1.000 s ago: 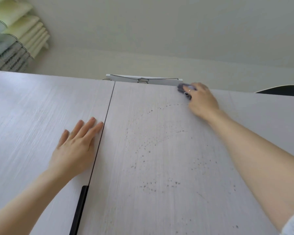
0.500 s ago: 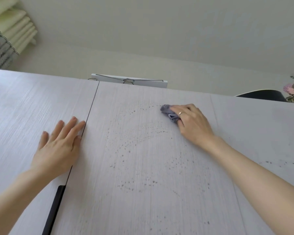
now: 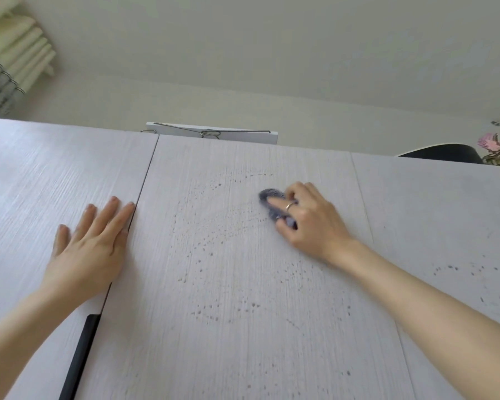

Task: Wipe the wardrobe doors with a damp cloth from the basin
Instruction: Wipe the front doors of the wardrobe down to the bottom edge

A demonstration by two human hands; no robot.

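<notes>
The pale wood-grain wardrobe fills the view, seen from below. Its middle door [image 3: 237, 327] carries arcs of small dark water drops. My right hand [image 3: 309, 223] grips a small bunched grey-blue cloth [image 3: 272, 202] and presses it against the upper part of that door. Most of the cloth is hidden under the fingers. My left hand [image 3: 90, 246] rests flat with straight fingers on the left door [image 3: 41, 183], its fingertips at the gap between the two doors.
A black vertical handle [image 3: 80, 359] runs along the gap at the lower left. A white flat board with a wire hanger [image 3: 211, 133] lies on top of the wardrobe. The right door [image 3: 445, 220] shows a few drops. Curtains [image 3: 9, 62] hang at the upper left.
My right hand has swept the cloth down and to the left from the door's top edge to its upper middle. My left hand has stayed flat on the left door.
</notes>
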